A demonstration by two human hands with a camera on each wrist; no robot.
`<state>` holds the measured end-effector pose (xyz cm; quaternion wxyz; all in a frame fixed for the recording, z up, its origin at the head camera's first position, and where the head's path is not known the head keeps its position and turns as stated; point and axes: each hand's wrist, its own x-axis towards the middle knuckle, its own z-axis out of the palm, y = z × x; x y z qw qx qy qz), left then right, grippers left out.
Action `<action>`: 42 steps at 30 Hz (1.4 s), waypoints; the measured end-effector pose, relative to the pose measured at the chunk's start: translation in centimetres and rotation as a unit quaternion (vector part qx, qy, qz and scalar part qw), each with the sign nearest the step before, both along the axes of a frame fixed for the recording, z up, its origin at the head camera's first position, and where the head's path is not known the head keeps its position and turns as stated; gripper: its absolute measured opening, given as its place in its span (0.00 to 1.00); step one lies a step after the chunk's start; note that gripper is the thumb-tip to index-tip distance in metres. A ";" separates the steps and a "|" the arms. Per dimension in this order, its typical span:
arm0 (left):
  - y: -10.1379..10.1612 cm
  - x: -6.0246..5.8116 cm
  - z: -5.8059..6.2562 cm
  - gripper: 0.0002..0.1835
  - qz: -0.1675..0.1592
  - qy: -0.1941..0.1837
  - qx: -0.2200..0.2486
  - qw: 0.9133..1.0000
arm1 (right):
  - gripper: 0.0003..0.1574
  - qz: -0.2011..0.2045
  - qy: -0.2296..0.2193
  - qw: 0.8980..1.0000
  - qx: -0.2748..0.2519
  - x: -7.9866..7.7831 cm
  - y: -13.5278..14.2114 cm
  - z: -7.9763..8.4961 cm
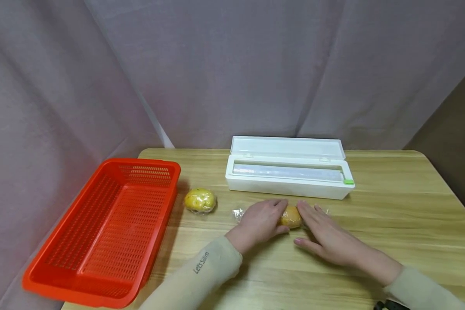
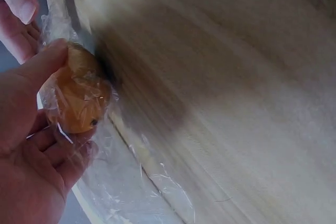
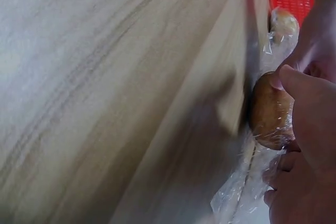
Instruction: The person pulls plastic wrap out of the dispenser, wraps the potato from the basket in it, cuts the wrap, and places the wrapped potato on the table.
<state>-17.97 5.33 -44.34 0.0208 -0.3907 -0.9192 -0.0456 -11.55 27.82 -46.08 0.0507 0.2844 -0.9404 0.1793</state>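
An orange-coloured fruit (image 1: 291,216) lies on the table in clear cling film (image 2: 142,182), whose loose ends spread out on both sides. My left hand (image 1: 260,221) grips it from the left; in the left wrist view the thumb lies over the fruit and the fingers curl beneath. On the other side is my right hand (image 1: 329,239), its fingers fairly straight and their tips at the fruit's right side. Its thumb stands apart, lower down. Part of the fruit is hidden by the hands. A yellow fruit (image 1: 199,200) wrapped in film sits left of them.
Behind the hands stands a white cling film box (image 1: 286,186) with its lid raised, a film roll (image 1: 286,171) inside and a green slider (image 1: 348,181). A red perforated basket (image 1: 139,258) occupies the table's left side. A grey curtain (image 1: 232,73) hangs behind.
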 end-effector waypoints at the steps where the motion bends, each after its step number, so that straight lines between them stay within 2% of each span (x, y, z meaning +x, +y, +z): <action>1: 0.0 -0.1 -0.1 0.39 0.000 -0.002 0.001 1.000 | 0.56 -0.004 -0.008 1.000 -0.001 0.0 -0.1 -0.1; 6: -0.2 -0.4 -0.2 0.40 -0.002 -0.012 0.014 1.000 | 0.55 -0.026 -0.055 0.998 -0.019 -0.2 -0.5 0.1; 9: -0.4 -0.6 0.1 0.39 0.000 -0.013 0.029 0.999 | 0.56 -0.045 -0.093 0.993 -0.051 -0.2 -0.8 0.7; 15: -1.1 -0.8 2.1 0.37 -0.007 0.000 0.058 0.998 | 0.52 -0.088 -0.174 0.970 -0.148 -0.3 -1.8 2.6; 19: -1.5 -0.9 3.3 0.35 -0.016 0.004 0.071 0.997 | 0.50 -0.095 -0.192 0.959 -0.186 -0.5 -2.3 3.2; 23: -1.5 -0.9 3.8 0.34 -0.020 0.004 0.085 0.996 | 0.49 -0.097 -0.194 0.953 -0.213 -0.6 -2.4 3.3; 26: -1.5 -0.8 4.0 0.35 -0.011 -0.003 0.096 0.995 | 0.47 -0.101 -0.205 0.942 -0.247 -0.8 -2.5 3.3; 28: -1.5 -0.9 4.2 0.36 -0.007 -0.007 0.106 0.994 | 0.45 -0.100 -0.220 0.925 -0.295 -0.9 -2.6 3.4; 29: -1.5 -1.0 4.2 0.37 -0.005 -0.009 0.107 0.994 | 0.45 -0.096 -0.230 0.912 -0.327 -1.0 -2.6 3.3; 32: -1.5 -1.1 4.4 0.38 -0.001 -0.007 0.106 0.994 | 0.43 -0.074 -0.255 0.864 -0.427 -1.0 -2.6 3.2; 35: -1.6 -1.3 4.4 0.38 0.006 -0.005 0.103 0.995 | 0.44 -0.065 -0.278 0.817 -0.501 -0.8 -2.8 3.0; 37: -1.5 -1.3 4.4 0.38 0.006 -0.004 0.103 0.995 | 0.46 -0.069 -0.288 0.792 -0.533 -0.7 -3.2 2.9; 39: -1.4 -1.3 4.5 0.37 0.002 -0.003 0.109 0.994 | 0.47 -0.075 -0.294 0.772 -0.559 -0.6 -3.7 2.8; 42: -1.1 -1.2 4.7 0.35 -0.006 0.001 0.119 0.993 | 0.47 -0.072 -0.293 0.750 -0.588 -0.7 -4.4 2.7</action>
